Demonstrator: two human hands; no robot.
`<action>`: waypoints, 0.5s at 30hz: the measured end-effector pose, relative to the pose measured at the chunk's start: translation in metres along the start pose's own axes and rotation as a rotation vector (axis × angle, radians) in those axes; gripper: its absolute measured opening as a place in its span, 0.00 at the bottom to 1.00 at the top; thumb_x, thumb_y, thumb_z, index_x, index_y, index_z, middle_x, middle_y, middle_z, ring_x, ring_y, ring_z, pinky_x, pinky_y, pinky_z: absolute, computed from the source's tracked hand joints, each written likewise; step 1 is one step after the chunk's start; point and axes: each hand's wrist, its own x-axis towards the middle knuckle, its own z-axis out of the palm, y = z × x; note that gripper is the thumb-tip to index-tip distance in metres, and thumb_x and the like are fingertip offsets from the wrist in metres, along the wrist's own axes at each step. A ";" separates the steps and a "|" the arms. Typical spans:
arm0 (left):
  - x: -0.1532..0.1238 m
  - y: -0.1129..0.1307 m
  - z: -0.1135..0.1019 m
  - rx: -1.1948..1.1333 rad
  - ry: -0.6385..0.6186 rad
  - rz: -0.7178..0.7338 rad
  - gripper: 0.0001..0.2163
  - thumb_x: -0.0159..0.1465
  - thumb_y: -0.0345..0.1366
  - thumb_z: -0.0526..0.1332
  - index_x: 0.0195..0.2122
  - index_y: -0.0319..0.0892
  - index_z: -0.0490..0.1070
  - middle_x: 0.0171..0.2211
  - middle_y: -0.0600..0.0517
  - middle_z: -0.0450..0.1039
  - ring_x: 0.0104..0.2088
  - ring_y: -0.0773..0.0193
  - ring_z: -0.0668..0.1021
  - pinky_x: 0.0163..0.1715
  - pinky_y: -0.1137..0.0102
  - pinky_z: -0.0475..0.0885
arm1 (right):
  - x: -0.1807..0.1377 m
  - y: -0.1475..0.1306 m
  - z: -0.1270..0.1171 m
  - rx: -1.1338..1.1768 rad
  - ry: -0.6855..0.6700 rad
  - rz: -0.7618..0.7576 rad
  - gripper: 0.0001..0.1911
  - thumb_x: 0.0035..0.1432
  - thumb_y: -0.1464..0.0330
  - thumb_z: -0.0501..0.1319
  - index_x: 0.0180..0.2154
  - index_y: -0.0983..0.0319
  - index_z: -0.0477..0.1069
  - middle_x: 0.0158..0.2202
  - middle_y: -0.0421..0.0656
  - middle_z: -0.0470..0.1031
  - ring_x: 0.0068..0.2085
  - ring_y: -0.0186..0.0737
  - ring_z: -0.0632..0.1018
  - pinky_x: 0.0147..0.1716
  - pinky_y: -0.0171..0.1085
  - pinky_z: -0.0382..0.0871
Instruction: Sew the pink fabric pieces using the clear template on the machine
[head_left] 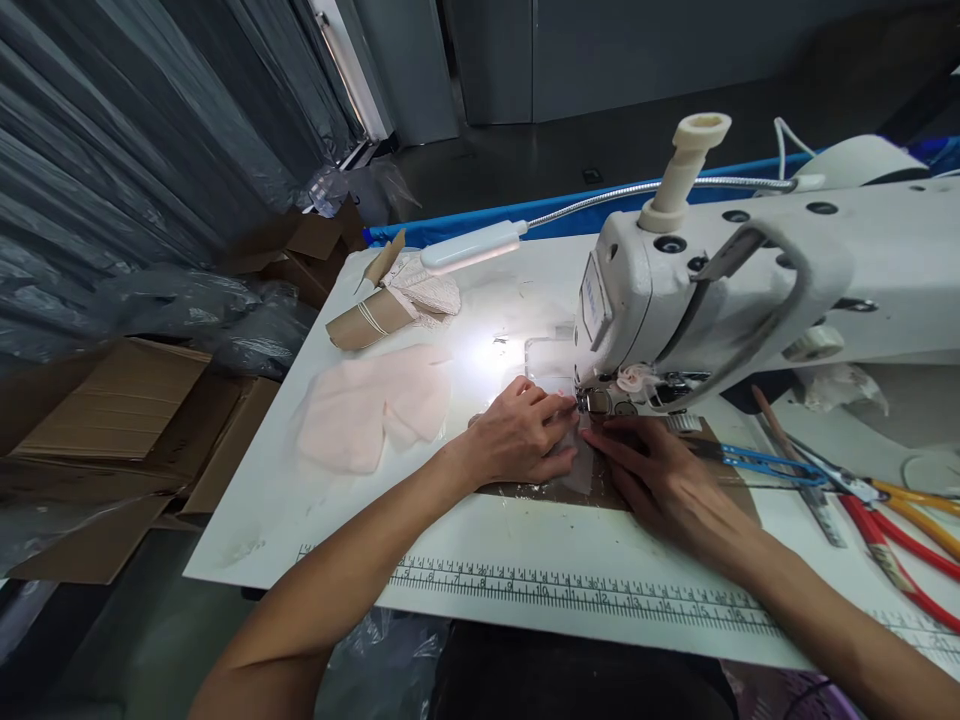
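A white sewing machine (622,270) reaches in from the right, its presser foot (592,400) low over the work. Thin pale fabric (579,472) lies below the foot, mostly covered by my fingers. My left hand (525,435) presses on this fabric just left of the foot, fingers bent and close together. From the right, my right hand (671,485) holds the fabric's edge near the needle, with thumb and forefinger close to the foot. How firmly each hand grips is partly hidden.
Pale pink cut pieces (367,405) lie left on the table, near a rolled lace bundle (420,290) in brown card. A lamp (476,248) hangs above. Blue-handled snips (772,462), red-handled scissors (877,540) and a printed ruler (555,592) are nearby. Cardboard boxes (112,400) stand left.
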 end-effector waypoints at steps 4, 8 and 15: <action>0.001 0.000 0.002 0.025 -0.017 -0.031 0.17 0.68 0.44 0.51 0.46 0.38 0.73 0.49 0.43 0.71 0.37 0.59 0.73 0.39 0.61 0.65 | 0.000 0.000 0.001 -0.009 0.000 0.000 0.24 0.65 0.70 0.51 0.61 0.59 0.62 0.49 0.54 0.66 0.48 0.49 0.73 0.46 0.46 0.74; 0.003 0.001 0.003 0.061 -0.004 -0.068 0.18 0.69 0.44 0.49 0.46 0.38 0.73 0.48 0.42 0.71 0.37 0.59 0.72 0.38 0.61 0.64 | -0.002 0.004 0.004 0.006 -0.005 0.010 0.25 0.65 0.70 0.51 0.62 0.57 0.61 0.50 0.52 0.66 0.49 0.49 0.73 0.47 0.47 0.74; 0.007 0.001 0.005 0.078 0.018 -0.131 0.19 0.69 0.46 0.49 0.45 0.38 0.73 0.42 0.44 0.72 0.34 0.60 0.71 0.37 0.62 0.63 | -0.006 0.008 0.010 -0.003 -0.008 0.032 0.22 0.65 0.68 0.52 0.60 0.57 0.63 0.50 0.52 0.65 0.50 0.48 0.72 0.50 0.47 0.73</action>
